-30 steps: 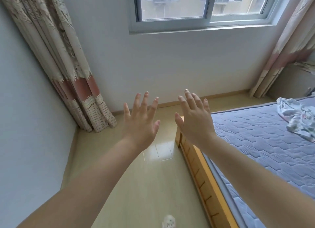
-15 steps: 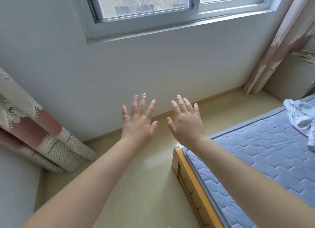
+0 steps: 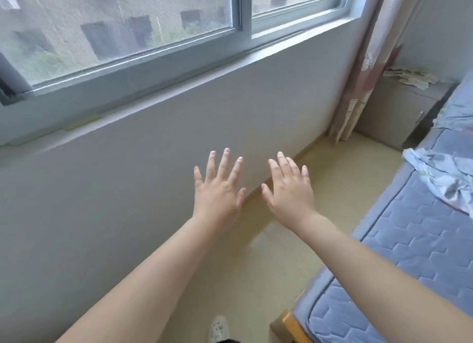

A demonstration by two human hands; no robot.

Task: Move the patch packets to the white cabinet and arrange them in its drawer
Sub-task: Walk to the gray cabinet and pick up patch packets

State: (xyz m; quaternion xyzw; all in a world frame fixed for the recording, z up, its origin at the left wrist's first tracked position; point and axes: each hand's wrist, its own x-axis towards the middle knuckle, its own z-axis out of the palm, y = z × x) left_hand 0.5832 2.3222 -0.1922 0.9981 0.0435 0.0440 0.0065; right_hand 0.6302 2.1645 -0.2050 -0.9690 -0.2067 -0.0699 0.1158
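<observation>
Both hands are raised in front of the person, backs toward the camera. The left hand [image 3: 217,191] and the right hand [image 3: 289,191] are level with each other and apart, with a clear gap between the 2 thumbs. All fingers are straight and spread. Neither hand holds or touches anything.

The bed [image 3: 409,253] carries a blue quilted mattress. 1 corner of its wooden frame [image 3: 288,322] shows at the near end. Both hands hang to the left of the bed, over the floor [image 3: 268,265].

The white cabinet [image 3: 399,112] stands just past the far end of the bed, in the room corner. A small handle shows on its front. Whether a drawer is open cannot be told. A pile of pale flat items [image 3: 409,77] lies on its top. They are too blurred to identify.

A crumpled patterned cloth [image 3: 440,173] lies on the bed toward its far end. A curtain [image 3: 368,68] hangs beyond the bed's far end, just beside the cabinet. The wall [image 3: 128,189] runs along the strip of floor left of the bed, with the window [image 3: 128,27] above it. A pale shoe [image 3: 217,328] is on the floor, left of the bed's near corner.
</observation>
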